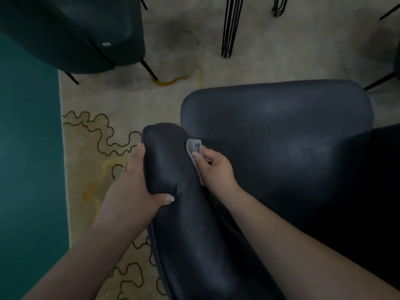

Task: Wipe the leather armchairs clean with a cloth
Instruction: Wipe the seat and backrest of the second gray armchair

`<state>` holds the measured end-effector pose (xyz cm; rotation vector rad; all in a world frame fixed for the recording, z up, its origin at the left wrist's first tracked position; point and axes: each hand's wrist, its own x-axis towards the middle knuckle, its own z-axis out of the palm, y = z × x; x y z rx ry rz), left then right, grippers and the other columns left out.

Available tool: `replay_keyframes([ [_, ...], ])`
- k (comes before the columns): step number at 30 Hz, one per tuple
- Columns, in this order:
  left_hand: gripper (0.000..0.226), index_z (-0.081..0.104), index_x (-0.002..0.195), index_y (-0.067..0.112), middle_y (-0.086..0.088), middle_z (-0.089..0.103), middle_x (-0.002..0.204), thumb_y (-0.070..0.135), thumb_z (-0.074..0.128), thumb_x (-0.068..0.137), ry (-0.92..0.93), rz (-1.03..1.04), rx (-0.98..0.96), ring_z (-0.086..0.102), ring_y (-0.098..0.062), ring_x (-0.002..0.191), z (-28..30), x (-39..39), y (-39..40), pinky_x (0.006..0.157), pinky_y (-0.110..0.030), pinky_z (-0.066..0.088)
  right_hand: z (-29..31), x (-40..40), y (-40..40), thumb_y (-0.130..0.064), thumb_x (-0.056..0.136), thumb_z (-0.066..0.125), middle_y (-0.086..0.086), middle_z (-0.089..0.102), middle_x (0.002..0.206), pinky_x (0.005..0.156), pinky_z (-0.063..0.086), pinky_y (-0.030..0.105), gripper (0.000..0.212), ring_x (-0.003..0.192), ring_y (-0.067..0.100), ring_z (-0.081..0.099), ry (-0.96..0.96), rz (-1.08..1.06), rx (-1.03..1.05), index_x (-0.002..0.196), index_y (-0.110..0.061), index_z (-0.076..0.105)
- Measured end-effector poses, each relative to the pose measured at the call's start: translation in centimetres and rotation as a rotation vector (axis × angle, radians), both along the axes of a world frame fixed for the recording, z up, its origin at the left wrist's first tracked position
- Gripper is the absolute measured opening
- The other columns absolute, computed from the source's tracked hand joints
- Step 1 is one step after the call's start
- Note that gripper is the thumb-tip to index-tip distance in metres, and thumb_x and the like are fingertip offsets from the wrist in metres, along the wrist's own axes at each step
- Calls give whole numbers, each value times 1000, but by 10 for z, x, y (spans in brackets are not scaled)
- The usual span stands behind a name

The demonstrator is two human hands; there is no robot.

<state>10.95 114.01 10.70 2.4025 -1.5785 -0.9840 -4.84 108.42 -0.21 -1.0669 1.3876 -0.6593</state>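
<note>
A dark leather armchair (pixel 281 131) fills the right and lower middle of the view, its left armrest (pixel 171 165) running toward me. My left hand (pixel 134 187) grips the outer side of that armrest, thumb on top and fingers curled round the far edge. My right hand (pixel 214 167) pinches a small grey cloth (pixel 193 147) and holds it against the inner side of the armrest, next to the seat cushion.
A second dark armchair (pixel 71 33) stands at the upper left on thin black legs. Black metal legs (pixel 230 29) of other furniture rise at the top. A beige rug (pixel 104 100) with squiggly lines lies underneath, beside a teal floor (pixel 28 148).
</note>
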Motion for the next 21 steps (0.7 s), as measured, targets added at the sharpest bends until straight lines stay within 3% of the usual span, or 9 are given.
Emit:
replay_keyframes([
  [4,105,3,146,46,15,20,155,41,74,69,122,44,-74,28,-13,139,-1,-4,6,109,-41,32,-26,-28,-3,-25,92,59,-7,69,107,91,47,17,26,95,-4,62,-2,-147,68,115,-16,68],
  [6,92,8,145,48,20,1,157,51,64,72,24,-43,-178,15,-15,143,-2,-12,3,111,-37,22,-40,-36,-9,-24,92,59,-4,69,111,94,47,20,30,101,2,62,-2,-216,87,119,-13,65],
  [8,83,18,146,43,20,-4,157,54,60,75,-110,-143,-213,13,-20,140,-6,-18,-8,109,-39,21,-50,-41,-17,-22,93,59,-7,68,110,91,45,13,30,99,-1,61,-21,-252,89,121,-12,64],
  [13,64,46,136,38,6,16,157,66,46,79,-429,-405,-73,17,-35,135,-14,-24,-50,110,-57,23,-83,-55,-39,-21,93,59,-10,63,114,86,41,8,36,101,-2,58,57,-213,83,128,-14,59],
  [17,55,64,117,39,7,45,144,68,40,77,-565,-570,-7,31,-29,134,-23,-34,-67,103,-64,25,-126,-53,-61,-21,90,62,5,58,113,79,34,0,38,95,5,55,288,-42,-1,128,-17,59],
  [19,51,69,109,38,7,52,138,65,42,74,-577,-548,-11,36,-30,132,-29,-35,-67,99,-65,28,-148,-43,-71,-19,89,63,4,45,106,82,30,3,41,92,11,50,386,42,-69,130,-21,58],
  [21,49,70,105,37,7,54,136,64,45,73,-590,-546,-36,38,-31,131,-35,-33,-66,98,-65,29,-170,-31,-81,-20,89,62,2,41,102,87,36,20,43,93,18,49,513,160,-200,130,-30,56],
])
